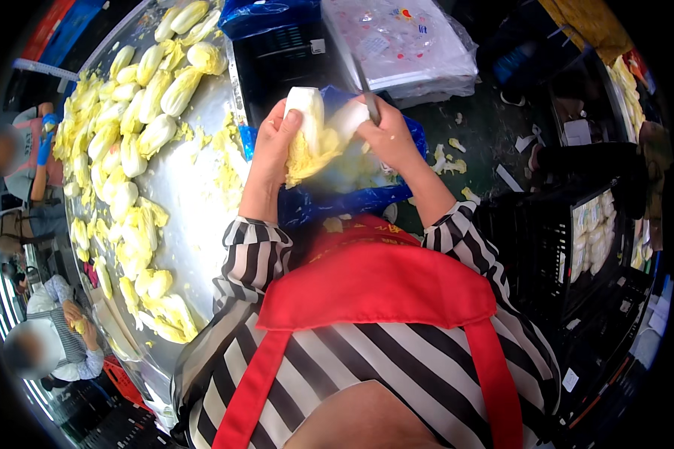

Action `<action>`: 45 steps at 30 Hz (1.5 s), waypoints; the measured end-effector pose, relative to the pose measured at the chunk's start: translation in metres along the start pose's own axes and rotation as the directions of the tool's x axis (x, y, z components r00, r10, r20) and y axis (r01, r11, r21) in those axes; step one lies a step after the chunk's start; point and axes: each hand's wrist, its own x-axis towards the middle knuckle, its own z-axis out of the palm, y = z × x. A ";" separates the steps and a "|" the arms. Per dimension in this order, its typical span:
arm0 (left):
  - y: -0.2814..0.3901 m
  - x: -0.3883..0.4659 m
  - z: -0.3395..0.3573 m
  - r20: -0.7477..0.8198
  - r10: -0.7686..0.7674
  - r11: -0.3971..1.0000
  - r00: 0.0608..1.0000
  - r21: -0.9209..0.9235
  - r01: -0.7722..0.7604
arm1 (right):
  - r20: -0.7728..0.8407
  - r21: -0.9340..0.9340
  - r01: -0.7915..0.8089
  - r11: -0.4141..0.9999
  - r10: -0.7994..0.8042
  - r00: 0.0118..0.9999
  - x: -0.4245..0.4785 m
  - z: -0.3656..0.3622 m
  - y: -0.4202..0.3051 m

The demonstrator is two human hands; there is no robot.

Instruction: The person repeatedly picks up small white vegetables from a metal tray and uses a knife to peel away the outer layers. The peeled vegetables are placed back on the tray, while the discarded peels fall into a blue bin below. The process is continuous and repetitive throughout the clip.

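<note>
My left hand (269, 137) grips a small napa cabbage (306, 118) with its white base up and its yellow leafy end down. A kitchen knife (366, 87) is held in my right hand (390, 132), blade pointing up and away. Between that hand's thumb and fingers is also a pale cabbage leaf (351, 117), blurred; whether it is still joined to the head I cannot tell. Beneath both hands is a container lined with a blue plastic bag (370, 197), with blurred leaf pieces inside.
On the left, a metal table (194, 179) bears many napa cabbages (160, 92) and loose leaves. Ahead stand a black crate (281, 62) and plastic-wrapped white boxes (399, 39). Crated cabbages (592, 236) are at right. Scraps (449, 163) litter the floor. Co-workers (62, 331) stand across the table.
</note>
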 end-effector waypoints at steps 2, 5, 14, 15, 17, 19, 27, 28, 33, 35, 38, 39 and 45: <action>0.000 0.003 0.002 -0.017 -0.001 0.998 1.000 -0.065 0.000 | 0.064 0.037 -0.124 0.992 0.122 0.991 0.004 -0.014 0.010; -0.003 0.005 0.003 -0.095 0.019 0.992 0.995 -0.122 -0.030 | 0.170 0.206 -0.246 0.947 0.213 0.962 0.000 -0.014 0.004; -0.008 0.006 0.001 -0.162 0.032 0.997 0.986 -0.060 -0.042 | 0.004 0.416 -0.210 0.885 0.230 0.973 -0.012 0.013 0.023; -0.006 0.007 -0.007 -0.165 0.025 0.999 0.986 -0.040 -0.032 | -0.018 0.417 -0.212 0.884 0.241 0.970 -0.014 0.006 0.031; -0.002 0.008 -0.010 -0.203 0.018 1.000 0.979 0.008 -0.016 | -0.130 0.097 -0.204 0.974 0.216 0.968 -0.009 -0.017 0.068; 0.006 0.007 -0.004 -0.119 0.009 1.000 0.993 0.003 -0.008 | -0.125 -0.179 -0.108 0.978 0.086 0.988 -0.004 -0.031 0.095; -0.015 0.013 -0.005 -0.113 -0.048 0.991 0.992 0.115 0.061 | 0.151 -0.105 0.001 0.995 0.015 0.988 0.017 -0.006 0.008; -0.015 0.013 -0.004 -0.150 -0.078 0.992 0.986 0.085 0.092 | 0.179 -0.050 0.034 0.998 -0.024 0.983 0.013 0.001 -0.009; -0.012 0.014 0.008 -0.131 -0.147 0.987 0.980 0.052 0.155 | 0.254 -0.325 0.171 0.930 -0.088 0.963 0.016 0.017 -0.027; -0.007 0.012 0.017 -0.198 -0.153 0.982 0.968 0.080 0.172 | 0.231 -0.319 0.106 0.942 -0.031 0.973 0.015 0.018 -0.020; -0.012 0.024 0.009 -0.346 -0.229 0.973 0.910 -0.118 0.200 | 0.124 -0.151 0.122 0.981 -0.104 0.987 0.004 0.021 0.017; -0.013 0.026 0.009 -0.375 -0.184 0.981 0.909 -0.133 0.143 | 0.138 0.052 -0.022 0.998 0.014 0.990 -0.008 0.026 0.016; -0.016 0.027 0.020 -0.351 -0.094 0.980 0.932 -0.198 0.025 | 0.041 0.191 -0.124 0.974 0.118 0.992 -0.028 0.039 0.018</action>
